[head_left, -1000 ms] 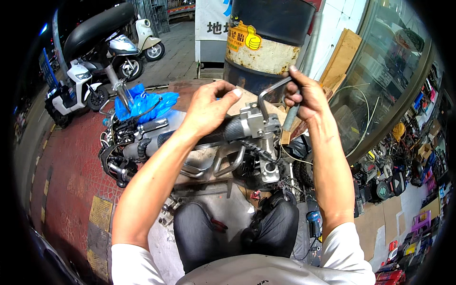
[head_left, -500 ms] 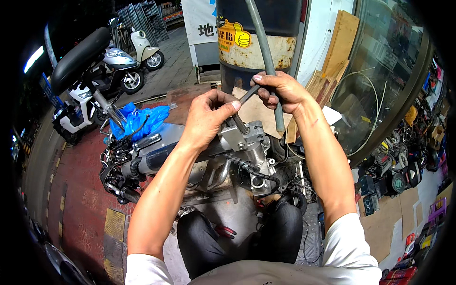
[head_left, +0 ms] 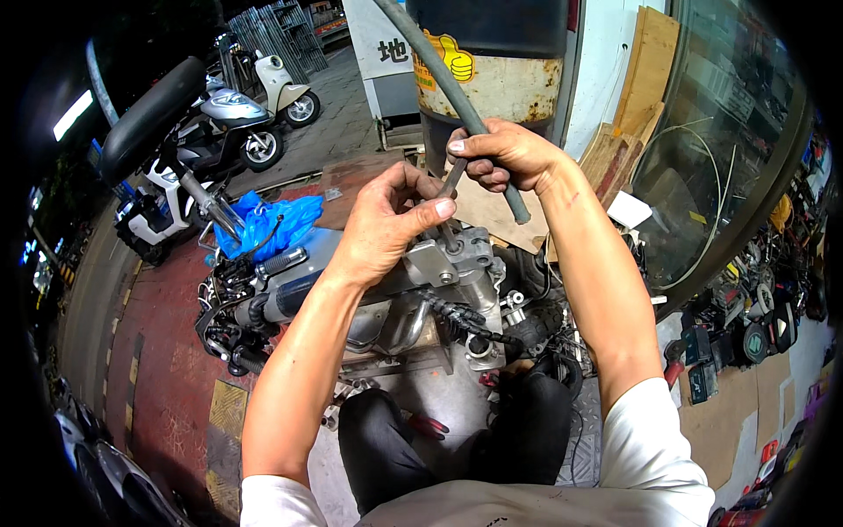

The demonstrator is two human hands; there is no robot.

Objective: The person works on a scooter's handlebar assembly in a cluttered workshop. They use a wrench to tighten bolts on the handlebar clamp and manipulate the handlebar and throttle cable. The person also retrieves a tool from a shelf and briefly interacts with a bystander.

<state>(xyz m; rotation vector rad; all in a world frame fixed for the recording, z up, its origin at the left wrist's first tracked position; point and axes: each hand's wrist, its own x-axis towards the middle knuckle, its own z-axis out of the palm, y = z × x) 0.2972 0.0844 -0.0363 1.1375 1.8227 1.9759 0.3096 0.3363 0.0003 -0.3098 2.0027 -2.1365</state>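
My right hand (head_left: 514,158) is wrapped round a long grey-green pipe (head_left: 448,83), low on its length. The pipe slants up to the far left, and its lower end sticks out below my fingers. A dark bent bar like a hex key (head_left: 454,178) runs between my hands, one end at my right fingertips. My left hand (head_left: 382,220) pinches its middle with thumb and fingers. The bar's shank goes down towards a silver metal fork clamp (head_left: 474,249) on a stripped scooter frame (head_left: 351,263). Whether it sits in a bolt there, I cannot tell.
Red-handled pliers (head_left: 428,427) lie on the floor by my knees. A blue plastic bag (head_left: 277,224) rests on the scooter frame. Beyond stand a rusty drum (head_left: 527,88), parked scooters (head_left: 233,114) and leaning boards (head_left: 645,70). Tools and cases (head_left: 698,360) crowd the right.
The pipe has tipped over, its upper part swinging left and its lower end out to the right. Both hands keep their grips. The whole view has shifted slightly.
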